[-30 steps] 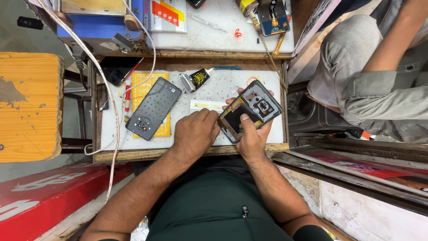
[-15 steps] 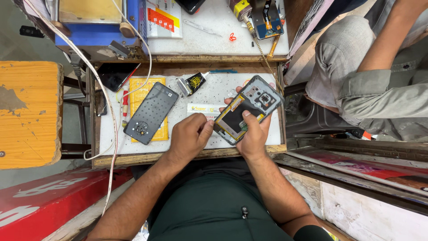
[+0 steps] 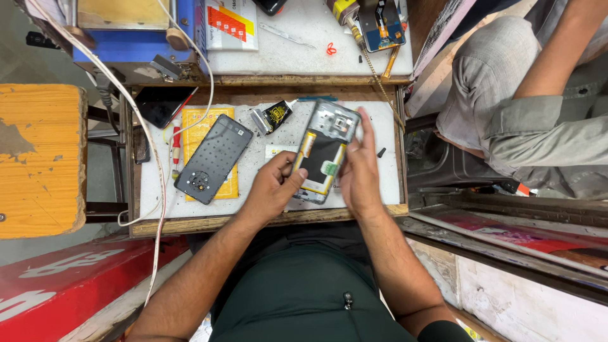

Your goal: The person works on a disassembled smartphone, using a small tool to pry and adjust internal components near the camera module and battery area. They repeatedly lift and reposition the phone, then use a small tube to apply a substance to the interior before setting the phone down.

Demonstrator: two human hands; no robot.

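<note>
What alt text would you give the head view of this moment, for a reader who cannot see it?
A person's left hand and right hand hold an opened smartphone, its back removed, above a white work mat. To the left, the phone's dark back cover lies on a yellow sheet. Another seated person's leg shows at the right.

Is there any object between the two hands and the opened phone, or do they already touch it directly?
Nothing visible stands between them. The left hand grips the opened phone at its left edge with thumb and fingers, and the right hand lies against its right edge. The phone is lifted above the white work surface.
</note>
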